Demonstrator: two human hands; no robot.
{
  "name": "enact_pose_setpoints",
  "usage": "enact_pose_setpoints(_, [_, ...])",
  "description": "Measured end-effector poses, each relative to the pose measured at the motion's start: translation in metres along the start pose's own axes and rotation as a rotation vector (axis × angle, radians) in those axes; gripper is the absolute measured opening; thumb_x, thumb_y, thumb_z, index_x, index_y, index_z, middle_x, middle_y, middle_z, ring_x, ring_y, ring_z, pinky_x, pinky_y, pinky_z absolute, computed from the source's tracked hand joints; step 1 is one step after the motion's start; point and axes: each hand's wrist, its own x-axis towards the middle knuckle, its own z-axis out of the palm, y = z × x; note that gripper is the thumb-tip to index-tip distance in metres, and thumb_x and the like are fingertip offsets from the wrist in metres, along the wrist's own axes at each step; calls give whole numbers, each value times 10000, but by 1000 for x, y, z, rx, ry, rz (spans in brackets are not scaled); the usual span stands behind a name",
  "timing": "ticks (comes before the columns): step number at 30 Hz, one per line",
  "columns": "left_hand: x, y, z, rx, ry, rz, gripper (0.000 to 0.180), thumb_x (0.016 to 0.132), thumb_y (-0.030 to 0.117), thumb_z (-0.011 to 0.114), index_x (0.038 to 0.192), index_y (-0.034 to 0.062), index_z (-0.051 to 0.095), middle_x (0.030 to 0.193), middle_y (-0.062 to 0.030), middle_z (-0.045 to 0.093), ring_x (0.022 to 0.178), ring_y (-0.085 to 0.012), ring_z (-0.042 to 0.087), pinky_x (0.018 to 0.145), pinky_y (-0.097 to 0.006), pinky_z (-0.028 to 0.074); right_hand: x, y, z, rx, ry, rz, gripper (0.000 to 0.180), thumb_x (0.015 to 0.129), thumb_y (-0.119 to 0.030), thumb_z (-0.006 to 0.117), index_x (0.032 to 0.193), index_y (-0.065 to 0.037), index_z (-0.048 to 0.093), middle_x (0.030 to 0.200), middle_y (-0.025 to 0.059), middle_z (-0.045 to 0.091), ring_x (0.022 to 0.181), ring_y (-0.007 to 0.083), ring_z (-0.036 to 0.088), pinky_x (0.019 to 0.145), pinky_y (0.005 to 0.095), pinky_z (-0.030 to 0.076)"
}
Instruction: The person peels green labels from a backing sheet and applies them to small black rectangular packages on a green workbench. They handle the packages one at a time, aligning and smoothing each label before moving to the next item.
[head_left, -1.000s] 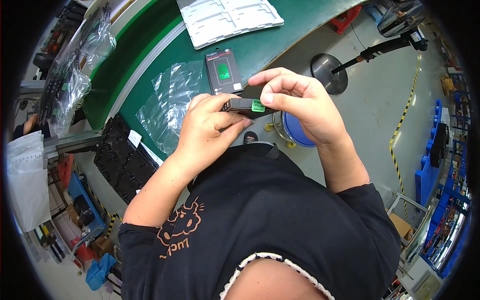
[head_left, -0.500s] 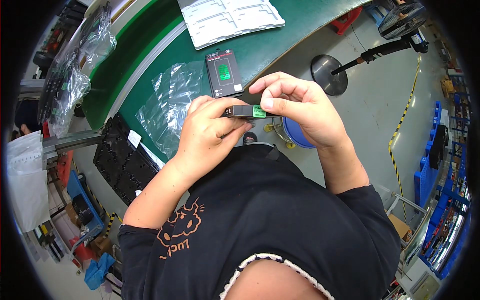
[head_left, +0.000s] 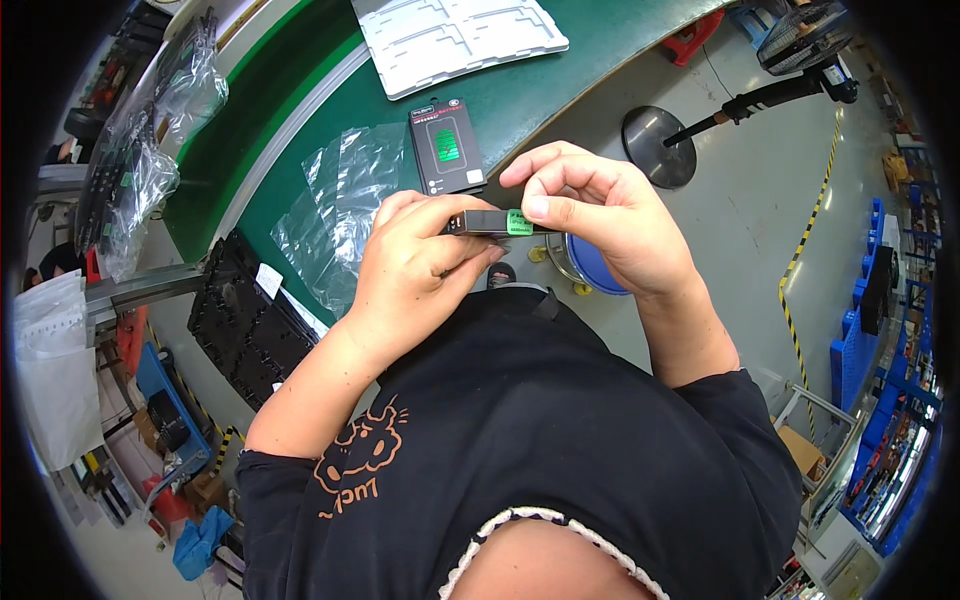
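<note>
Both hands (head_left: 520, 240) meet past the tabletop (head_left: 560, 85) front edge. Ahead on it: dark box (head_left: 446, 146), clear bags (head_left: 340, 215) beside it, white tray (head_left: 455, 35) at the far edge. Bare green between them, room to pass.

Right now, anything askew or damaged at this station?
Nothing stands out. Both hands, left hand and right hand, hold a small dark box with a green label; a second box and clear bags lie flat on the green table.
</note>
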Motion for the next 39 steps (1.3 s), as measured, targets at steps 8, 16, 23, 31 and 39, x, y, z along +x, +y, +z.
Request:
enact_pose_setpoints(8, [0, -1, 1, 11, 3, 6, 96, 714, 100, 762, 806, 89, 742, 981, 11, 672, 830, -208, 593, 825, -354, 420, 1, 3, -5, -32, -36, -29, 103, 878, -91, 665, 909, 7, 667, 1125, 90, 585, 904, 107, 590, 831, 263, 482])
enact_pose_setpoints(16, [0, -1, 2, -2, 6, 8, 103, 714, 97, 762, 815, 87, 742, 988, 11, 675, 832, -206, 594, 811, -345, 415, 1, 5, -6, -55, -30, -55, 94, 877, -79, 661, 911, 8, 666, 1126, 88, 582, 906, 109, 586, 828, 264, 480])
enact_pose_setpoints(23, [0, 0, 4, 7, 9, 24, 99, 715, 95, 763, 811, 86, 739, 984, 10, 675, 834, -208, 595, 811, -352, 419, -1, 4, -7, -35, -51, -58, 97, 881, -81, 655, 914, 10, 664, 1128, 97, 580, 910, 109, 577, 830, 265, 475])
enact_pose_setpoints(31, [-1, 2, 4, 19, -5, 26, 90, 714, 101, 765, 798, 85, 736, 987, 9, 675, 834, -211, 593, 814, -354, 420, -4, 3, -9, -42, -59, -76, 87, 882, -75, 651, 911, 7, 659, 1126, 97, 577, 911, 110, 573, 832, 268, 473])
enact_pose_setpoints(39, [0, 2, 5, 32, -2, 19, 88, 715, 107, 767, 792, 82, 734, 984, 7, 679, 836, -205, 601, 815, -355, 419, -12, 0, -7, -67, -63, -215, 77, 887, -67, 643, 910, 4, 658, 1140, 87, 561, 891, 93, 561, 810, 251, 461])
